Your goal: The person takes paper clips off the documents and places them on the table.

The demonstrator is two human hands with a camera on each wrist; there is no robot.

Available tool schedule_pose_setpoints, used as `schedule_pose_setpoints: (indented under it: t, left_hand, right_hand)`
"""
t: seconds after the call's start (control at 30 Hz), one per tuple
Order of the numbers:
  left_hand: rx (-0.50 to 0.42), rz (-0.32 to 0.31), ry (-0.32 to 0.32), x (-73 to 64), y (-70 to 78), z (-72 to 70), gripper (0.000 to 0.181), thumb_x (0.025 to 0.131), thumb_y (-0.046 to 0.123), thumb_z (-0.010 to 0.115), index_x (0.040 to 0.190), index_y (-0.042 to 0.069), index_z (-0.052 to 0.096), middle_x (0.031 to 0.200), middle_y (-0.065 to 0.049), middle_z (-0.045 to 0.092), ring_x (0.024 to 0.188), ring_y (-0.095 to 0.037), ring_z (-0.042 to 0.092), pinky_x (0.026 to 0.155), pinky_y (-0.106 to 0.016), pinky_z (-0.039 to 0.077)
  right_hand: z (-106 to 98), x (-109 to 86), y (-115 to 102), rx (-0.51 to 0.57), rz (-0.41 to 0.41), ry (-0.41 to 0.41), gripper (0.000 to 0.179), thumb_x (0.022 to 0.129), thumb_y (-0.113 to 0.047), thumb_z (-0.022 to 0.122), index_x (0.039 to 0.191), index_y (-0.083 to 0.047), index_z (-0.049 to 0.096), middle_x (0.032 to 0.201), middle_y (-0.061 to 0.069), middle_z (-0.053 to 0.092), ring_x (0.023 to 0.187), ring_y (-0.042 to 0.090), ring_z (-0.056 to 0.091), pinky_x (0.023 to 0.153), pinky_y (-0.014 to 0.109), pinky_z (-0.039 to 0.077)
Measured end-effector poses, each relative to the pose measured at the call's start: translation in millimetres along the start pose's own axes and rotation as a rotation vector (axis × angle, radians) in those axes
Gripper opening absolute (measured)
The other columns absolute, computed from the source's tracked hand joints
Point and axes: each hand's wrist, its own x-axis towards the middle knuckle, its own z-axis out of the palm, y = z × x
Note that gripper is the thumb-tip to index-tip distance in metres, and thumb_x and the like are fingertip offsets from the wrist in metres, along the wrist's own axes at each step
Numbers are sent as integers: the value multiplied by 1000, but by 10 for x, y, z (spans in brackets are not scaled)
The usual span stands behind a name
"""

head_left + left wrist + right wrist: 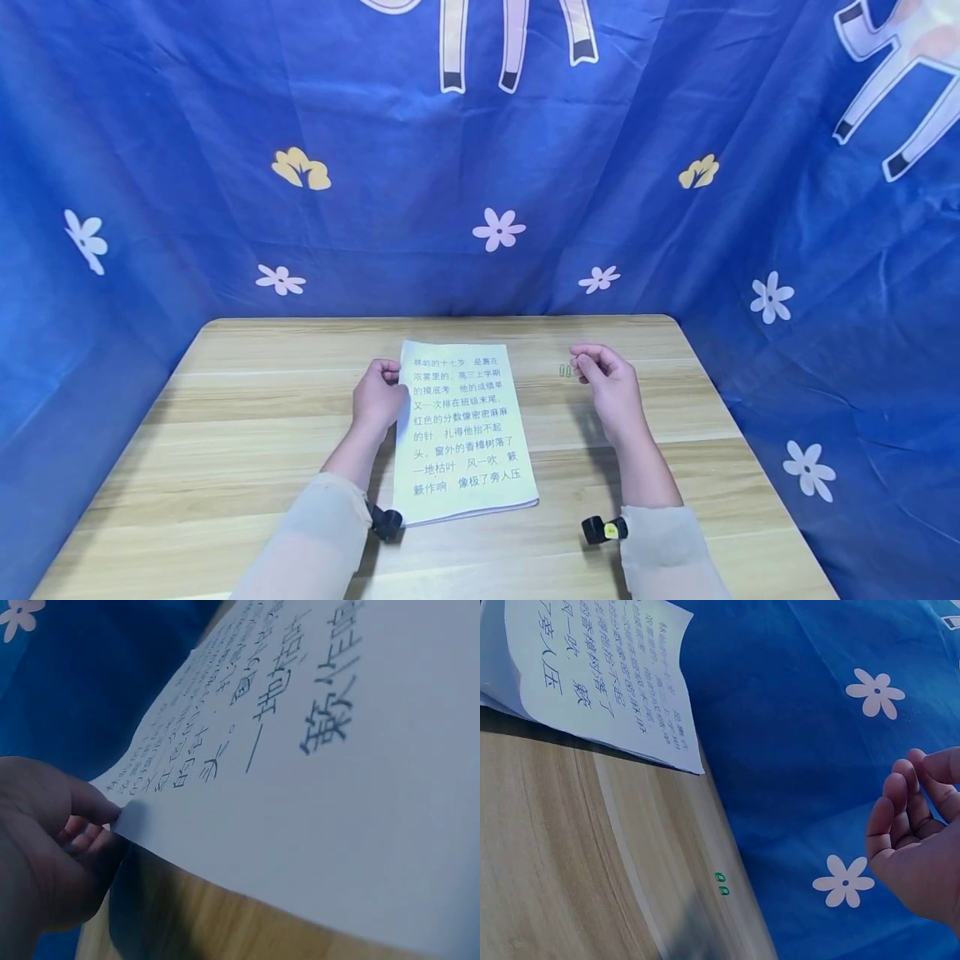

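A stack of white paper sheets (461,425) with Chinese text lies on the table, its left edge lifted a little. My left hand (380,395) pinches that edge; in the left wrist view the thumb is on top of the paper (247,832) and the fingers are below. To the right of the stack, my right hand (611,387) is held over the table with fingers bent and thumb tip close to the index fingertip. I cannot tell whether something small is between them. Two small green paper clips (565,371) lie just left of its fingertips.
The wood-grain table (285,400) reaches back to a blue cloth (375,217) printed with flowers and animal legs, which also hangs on both sides. A black camera is strapped to each wrist, the left one (386,523) close to the stack's lower left corner.
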Motion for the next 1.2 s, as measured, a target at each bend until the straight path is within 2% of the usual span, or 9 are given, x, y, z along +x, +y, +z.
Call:
schedule_pose_setpoints:
  t: [0.1, 0.23, 0.43, 0.63, 0.87, 1.07, 1.2]
  left_hand:
    - [64, 40, 19, 8, 2, 8, 42, 93, -2, 56, 134, 4, 56, 135, -18, 66, 123, -39, 65, 107, -50, 55]
    - [159, 96, 28, 3, -7, 12, 35, 95, -2, 56, 130, 3, 59, 131, -20, 70, 120, -40, 68, 105, -52, 56]
    - [246, 139, -2, 8, -20, -17, 39, 100, 0, 58, 138, 1, 66, 134, -24, 72, 126, -45, 68, 108, -56, 57]
    - [275, 149, -31, 32, -16, -24, 40, 101, 1, 60, 140, 0, 66, 138, -25, 71, 132, -46, 66, 112, -57, 55]
    - [349, 194, -61, 56, 0, -13, 42, 101, 0, 60, 142, -8, 64, 153, -32, 57, 149, -51, 49, 129, -61, 39]
    - [397, 188, -104, 67, 10, -7, 43, 104, 1, 55, 146, -9, 60, 153, -34, 56, 150, -50, 47, 130, -61, 38]
    - [386, 191, -125, 74, 24, -39, 45, 107, 6, 54, 150, -8, 56, 157, -35, 50, 151, -53, 45, 129, -62, 38]
  right_hand:
    - [2, -21, 3, 2, 6, 6, 21, 109, -7, 61, 122, 6, 71, 93, -4, 71, 96, 22, 67, 86, 25, 57]
    - [1, -51, 16, 16, 9, 2, 22, 109, -5, 60, 124, 9, 69, 94, 1, 72, 93, 18, 66, 86, 26, 57]
    - [3, -78, 45, 33, 2, 0, 22, 109, -4, 60, 123, 12, 67, 93, 0, 72, 90, 13, 65, 86, 26, 57]
    - [3, -92, 49, 50, 1, -1, 21, 108, -2, 59, 122, 13, 67, 90, -3, 71, 87, 13, 64, 83, 22, 56]
    - [7, -94, 61, 49, 6, -2, 22, 108, -1, 59, 123, 13, 67, 91, -2, 71, 88, 13, 65, 84, 22, 57]
    - [18, -105, 49, 34, -3, -23, 22, 108, -2, 60, 122, 12, 68, 91, -2, 71, 89, 14, 64, 85, 24, 57]
    - [38, -83, 2, -45, -28, -58, 21, 109, -4, 61, 121, 9, 70, 92, 1, 69, 88, 15, 62, 82, 21, 56]
